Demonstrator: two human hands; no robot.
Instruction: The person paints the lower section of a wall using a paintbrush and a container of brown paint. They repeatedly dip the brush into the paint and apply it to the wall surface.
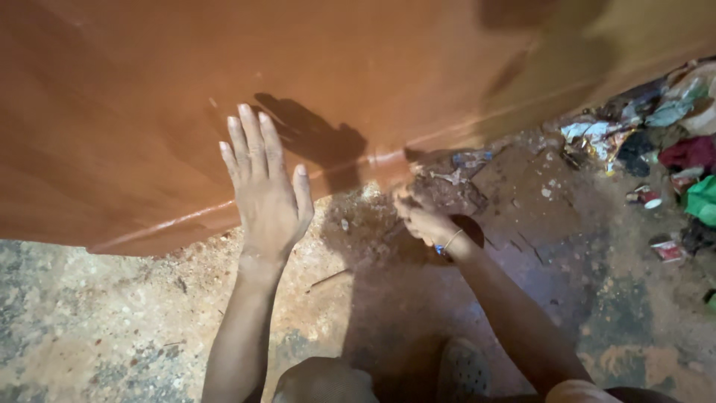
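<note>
A large smooth orange-brown wooden panel (pixel 149 89) fills the upper part of the head view, its lower edge running diagonally above the dirt floor. My left hand (pixel 262 183) lies flat on the panel near that edge, fingers spread and pointing up. My right hand (pixel 421 218) is lower, just under the panel's bottom edge, fingers curled close to the ground; whether it holds anything is hidden. A thin bracelet circles its wrist. A dark shadow of the left hand falls on the panel beside it.
The ground (pixel 112 321) is rough concrete dusted with reddish dirt. A pile of litter (pixel 656 142), with wrappers, cloth and a green bag, lies at the right. My knee (pixel 324 380) and a sandalled foot (pixel 462 369) show at the bottom.
</note>
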